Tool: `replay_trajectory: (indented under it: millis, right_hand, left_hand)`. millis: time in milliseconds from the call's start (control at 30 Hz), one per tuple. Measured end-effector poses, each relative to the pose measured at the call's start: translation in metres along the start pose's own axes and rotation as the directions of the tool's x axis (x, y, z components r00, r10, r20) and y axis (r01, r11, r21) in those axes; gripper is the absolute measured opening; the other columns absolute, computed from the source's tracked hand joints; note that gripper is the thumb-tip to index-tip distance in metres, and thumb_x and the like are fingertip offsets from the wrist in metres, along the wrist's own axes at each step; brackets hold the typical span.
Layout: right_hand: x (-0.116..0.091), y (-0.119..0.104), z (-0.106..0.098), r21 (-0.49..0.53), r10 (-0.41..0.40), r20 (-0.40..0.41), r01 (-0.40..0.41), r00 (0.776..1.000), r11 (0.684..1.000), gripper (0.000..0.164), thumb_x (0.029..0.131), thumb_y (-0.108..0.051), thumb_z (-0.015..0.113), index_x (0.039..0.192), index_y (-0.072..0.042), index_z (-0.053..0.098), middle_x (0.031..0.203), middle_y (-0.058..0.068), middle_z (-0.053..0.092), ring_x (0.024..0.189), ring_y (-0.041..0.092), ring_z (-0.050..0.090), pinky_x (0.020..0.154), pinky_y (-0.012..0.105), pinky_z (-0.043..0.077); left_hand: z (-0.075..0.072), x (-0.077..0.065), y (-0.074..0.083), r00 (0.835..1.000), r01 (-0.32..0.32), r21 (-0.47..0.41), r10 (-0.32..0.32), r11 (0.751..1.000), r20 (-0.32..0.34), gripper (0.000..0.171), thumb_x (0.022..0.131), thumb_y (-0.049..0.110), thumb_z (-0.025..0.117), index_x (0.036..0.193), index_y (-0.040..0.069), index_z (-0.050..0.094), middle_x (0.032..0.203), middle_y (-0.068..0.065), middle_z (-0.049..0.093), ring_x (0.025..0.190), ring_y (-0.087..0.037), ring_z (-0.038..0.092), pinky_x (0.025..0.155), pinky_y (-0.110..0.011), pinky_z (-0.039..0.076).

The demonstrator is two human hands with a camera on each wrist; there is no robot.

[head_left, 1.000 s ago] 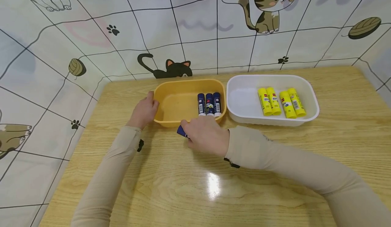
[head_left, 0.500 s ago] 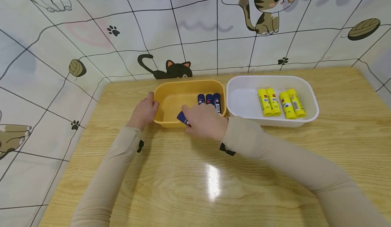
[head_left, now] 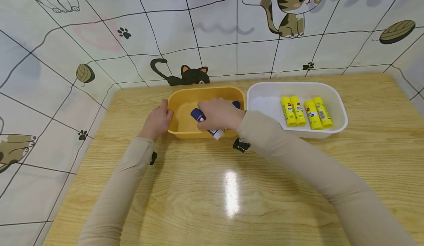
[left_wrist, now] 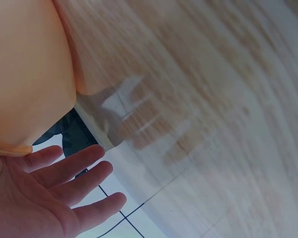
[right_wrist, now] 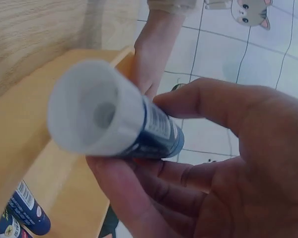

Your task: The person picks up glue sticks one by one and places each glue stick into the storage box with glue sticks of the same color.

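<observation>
My right hand point(head_left: 218, 113) grips a blue glue stick point(head_left: 197, 114) with a white base, held tilted over the orange basket point(head_left: 183, 134). In the right wrist view, thumb and fingers close round the glue stick point(right_wrist: 97, 109), its hollow white end towards the camera. At the basket's left end, my left hand point(head_left: 155, 120) holds the rim; in the left wrist view the basket's rim point(left_wrist: 12, 150) runs in above the palm, the other fingers point(left_wrist: 69, 166) extended. Inside the basket lie other blue glue sticks point(head_left: 236, 104), mostly hidden by my right hand; part shows in the right wrist view.
A white basket point(head_left: 261, 106) stands right beside the orange one, with several yellow glue sticks point(head_left: 312, 114) lying in its right part. Both rest on a wooden table point(head_left: 185, 194). Behind them rises a wall point(head_left: 218, 62) with a cat print.
My right hand has moved up and forward, carrying the blue glue stick from the orange basket's front edge to over the basket. My left hand stays at the rim.
</observation>
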State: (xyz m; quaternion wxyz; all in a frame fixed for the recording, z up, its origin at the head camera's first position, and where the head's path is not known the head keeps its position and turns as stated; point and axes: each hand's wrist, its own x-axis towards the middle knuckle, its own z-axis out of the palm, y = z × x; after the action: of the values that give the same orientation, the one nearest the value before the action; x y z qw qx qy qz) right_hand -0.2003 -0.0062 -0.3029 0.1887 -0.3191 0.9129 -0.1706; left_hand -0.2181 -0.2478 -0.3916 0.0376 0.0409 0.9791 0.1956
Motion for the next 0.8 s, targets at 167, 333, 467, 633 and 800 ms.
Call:
replay_trajectory:
  millis: [167, 333, 467, 633, 800]
  right_hand:
    - [0.012, 0.002, -0.006, 0.066, 0.017, 0.058, -0.020, 0.998, 0.998, 0.027, 0.089, -0.028, 0.061, 0.103, -0.005, 0.056, 0.085, 0.008, 0.062, 0.060, 0.015, 0.062, 0.054, 0.025, 0.052]
    - [0.023, 0.005, -0.010, 0.075, 0.052, 0.080, -0.058, 0.995, 0.995, 0.029, 0.090, -0.030, 0.060, 0.104, -0.005, 0.055, 0.088, 0.009, 0.061, 0.061, 0.017, 0.064, 0.055, 0.026, 0.053]
    - [0.032, 0.009, -0.011, 0.089, 0.095, 0.096, -0.103, 0.991, 0.991, 0.031, 0.090, -0.031, 0.060, 0.105, -0.005, 0.054, 0.091, 0.010, 0.061, 0.061, 0.018, 0.064, 0.061, 0.030, 0.056]
    - [0.044, 0.019, -0.012, 0.149, 0.144, 0.125, -0.162, 0.982, 0.975, 0.031, 0.091, -0.030, 0.059, 0.106, -0.003, 0.053, 0.093, 0.011, 0.060, 0.057, 0.013, 0.059, 0.069, 0.033, 0.056]
    - [0.056, 0.029, -0.012, 0.173, 0.214, 0.152, -0.239, 0.965, 0.956, 0.034, 0.092, -0.029, 0.058, 0.110, -0.001, 0.051, 0.093, 0.011, 0.060, 0.053, 0.011, 0.059, 0.066, 0.029, 0.056]
  left_hand:
    - [-0.001, 0.000, 0.000, 1.000, 0.012, -0.002, -0.012, 1.000, 0.002, 0.040, 0.100, 0.023, 0.029, 0.133, 0.001, 0.034, 0.106, -0.026, 0.056, 0.088, -0.039, 0.053, 0.085, -0.051, 0.043]
    - [-0.001, 0.000, 0.001, 1.000, 0.013, 0.001, -0.013, 1.000, 0.011, 0.041, 0.101, 0.023, 0.029, 0.135, 0.001, 0.033, 0.108, -0.026, 0.056, 0.089, -0.039, 0.053, 0.086, -0.051, 0.043]
    - [0.000, 0.000, 0.000, 1.000, 0.011, 0.001, -0.011, 1.000, 0.005, 0.038, 0.101, 0.022, 0.030, 0.133, 0.001, 0.034, 0.105, -0.026, 0.056, 0.087, -0.039, 0.054, 0.085, -0.051, 0.044]
    - [0.000, 0.000, -0.001, 1.000, 0.005, 0.006, -0.005, 1.000, -0.004, 0.036, 0.100, 0.022, 0.030, 0.130, 0.001, 0.034, 0.102, -0.026, 0.056, 0.085, -0.040, 0.054, 0.083, -0.052, 0.044]
    - [0.000, 0.000, 0.000, 1.000, 0.010, 0.003, -0.010, 1.000, -0.002, 0.037, 0.100, 0.022, 0.031, 0.130, 0.002, 0.034, 0.103, -0.026, 0.056, 0.087, -0.040, 0.054, 0.084, -0.052, 0.044]
